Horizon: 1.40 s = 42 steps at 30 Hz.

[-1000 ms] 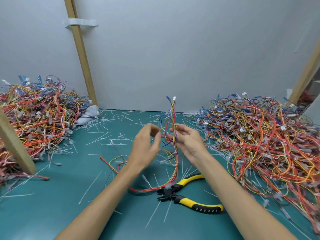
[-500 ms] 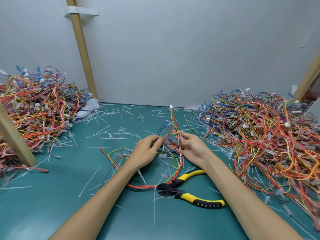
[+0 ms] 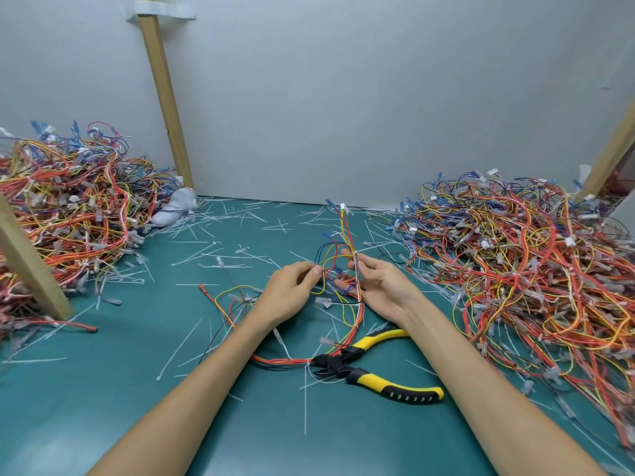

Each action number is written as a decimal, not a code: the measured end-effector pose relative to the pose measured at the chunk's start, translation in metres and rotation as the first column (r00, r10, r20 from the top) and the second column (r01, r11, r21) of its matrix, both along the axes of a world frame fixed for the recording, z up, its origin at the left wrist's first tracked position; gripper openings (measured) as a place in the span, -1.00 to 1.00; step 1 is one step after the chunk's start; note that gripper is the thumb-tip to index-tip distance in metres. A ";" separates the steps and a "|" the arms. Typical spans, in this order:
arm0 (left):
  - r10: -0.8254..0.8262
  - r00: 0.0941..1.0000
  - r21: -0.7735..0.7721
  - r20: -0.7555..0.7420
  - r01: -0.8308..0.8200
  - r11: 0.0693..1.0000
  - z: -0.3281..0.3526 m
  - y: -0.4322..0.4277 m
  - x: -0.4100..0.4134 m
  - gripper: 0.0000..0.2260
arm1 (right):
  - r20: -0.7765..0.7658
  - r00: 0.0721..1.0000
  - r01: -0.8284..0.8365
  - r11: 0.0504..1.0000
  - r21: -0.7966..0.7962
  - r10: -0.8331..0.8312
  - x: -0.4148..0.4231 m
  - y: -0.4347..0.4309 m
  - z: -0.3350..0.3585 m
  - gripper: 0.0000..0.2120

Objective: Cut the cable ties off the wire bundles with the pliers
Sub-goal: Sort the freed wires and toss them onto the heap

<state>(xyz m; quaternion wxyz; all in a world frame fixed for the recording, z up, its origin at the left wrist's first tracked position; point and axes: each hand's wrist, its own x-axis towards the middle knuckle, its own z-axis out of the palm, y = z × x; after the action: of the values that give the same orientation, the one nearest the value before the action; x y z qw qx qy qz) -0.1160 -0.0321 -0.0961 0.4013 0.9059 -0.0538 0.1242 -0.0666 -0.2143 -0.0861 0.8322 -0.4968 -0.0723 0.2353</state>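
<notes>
Far left of both hands: big wire heap [image 3: 68, 214] piled against the wall, a wooden post [image 3: 31, 262] slanting in front of it, another wooden strut [image 3: 165, 94] leaning on the wall behind. Whitish cloth lump [image 3: 175, 206] at the heap's right edge.

Green mat [image 3: 103, 389] is littered with cut cable ties [image 3: 220, 249], mostly out past the fingertips and to their left.

Left hand [image 3: 288, 293]: thumb and forefinger pressed together on a few loose strands of the wire bundle [image 3: 355, 297], other fingers curled. Pinch point sits at the bundle's left side.

The bundle runs up between the two hands, its white connector end [image 3: 344, 209] standing well above the fingertips. Its lower part trails down past the wrists and curves left across the mat, under the left forearm.

Right hand [image 3: 385, 290]: palm turned inward, thumb and fingers closed lightly round the bundle's main stem; exact grip partly hidden by the wires.

Pliers [image 3: 374, 372], yellow and black handles, lie on the mat below the right wrist, neither hand on them, handles spread, black head pointing left and touching the trailing wires.

Right of the right hand: second, larger wire heap [image 3: 536, 269] spreading to the frame edge, another wooden strut [image 3: 615, 152] behind it.
</notes>
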 end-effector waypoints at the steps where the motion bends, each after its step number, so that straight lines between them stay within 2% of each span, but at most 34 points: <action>1: -0.003 1.000 -0.003 0.000 0.003 1.000 0.000 0.000 0.000 -0.72 | 0.002 1.000 0.002 1.000 0.002 -0.002 0.000 0.000 0.000 -0.69; 6: -0.002 1.000 -0.007 0.003 0.002 1.000 0.000 0.000 0.000 -0.71 | 0.008 1.000 0.009 1.000 0.005 -0.009 -0.001 0.000 0.000 -0.70; 11: -0.011 0.999 -0.084 -0.041 0.008 0.996 0.002 0.000 0.000 -0.70 | 0.004 1.000 0.015 1.000 0.021 -0.015 -0.001 0.000 0.001 -0.71; 14: -0.074 0.993 -0.299 -0.094 0.043 0.953 0.003 0.002 0.000 -0.68 | -0.008 0.999 0.043 0.997 0.060 -0.043 -0.001 -0.001 0.002 -0.72; 17: -0.157 0.981 -0.516 -0.115 0.076 0.853 0.010 0.007 0.000 -0.64 | -0.013 0.997 0.076 0.994 0.082 -0.075 -0.001 -0.001 0.004 -0.72; 19: -0.148 0.985 -0.597 -0.083 0.070 0.799 0.017 0.011 0.000 -0.63 | -0.002 0.996 0.087 0.992 0.094 -0.087 -0.003 0.000 0.007 -0.71; 23: -0.007 1.000 -0.533 0.016 0.014 0.846 0.026 0.021 0.001 -0.72 | 0.052 0.994 0.087 0.990 0.111 -0.093 -0.006 0.004 0.020 -0.75; 25: -0.054 0.998 -0.547 -0.041 0.023 0.837 0.027 0.025 0.003 -0.70 | 0.100 0.991 0.076 0.992 0.102 -0.087 -0.006 0.007 0.031 -0.76; 27: -0.197 0.968 -0.650 -0.154 0.051 0.758 0.027 0.025 0.002 -0.65 | 0.155 0.985 0.059 0.993 0.101 -0.074 -0.004 0.010 0.044 -0.75; 29: -0.407 0.889 -0.815 -0.211 0.070 0.576 0.028 0.027 0.000 -0.61 | 0.194 0.979 0.046 0.992 0.115 -0.068 0.000 0.013 0.058 -0.74; 32: -0.657 0.746 -0.949 -0.108 0.120 0.292 0.028 0.032 -0.002 -0.60 | 0.205 0.969 0.109 0.984 0.142 -0.136 0.010 0.016 0.073 -0.72; 34: -0.743 0.669 -0.976 -0.018 0.149 0.158 0.029 0.034 -0.002 -0.58 | 0.206 0.954 0.191 0.972 0.136 -0.216 0.015 0.016 0.076 -0.74; 35: -0.756 0.654 -0.981 0.009 0.152 0.121 0.030 0.033 -0.002 -0.57 | 0.209 0.948 0.218 0.967 0.132 -0.242 0.016 0.017 0.075 -0.75; 37: -0.726 0.687 -0.972 0.022 0.185 0.146 0.032 0.031 -0.002 -0.56 | 0.228 0.937 0.250 0.963 0.096 -0.266 0.015 0.019 0.070 -0.76; 41: -0.566 0.822 -0.841 -0.063 0.261 0.473 0.031 0.027 -0.004 -0.60 | 0.231 0.927 0.302 0.953 0.010 -0.296 0.012 0.020 0.059 -0.74; 42: -0.531 0.844 -0.812 -0.079 0.254 0.525 0.032 0.026 -0.005 -0.62 | 0.228 0.924 0.316 0.949 -0.002 -0.307 0.012 0.019 0.058 -0.74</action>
<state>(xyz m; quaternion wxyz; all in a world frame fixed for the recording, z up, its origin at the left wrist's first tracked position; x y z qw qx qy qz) -0.1211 -0.0064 -0.0645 0.7715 0.6123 -0.1354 -0.1074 -0.0544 -0.1948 -0.0280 0.8356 -0.5415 -0.0816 0.0437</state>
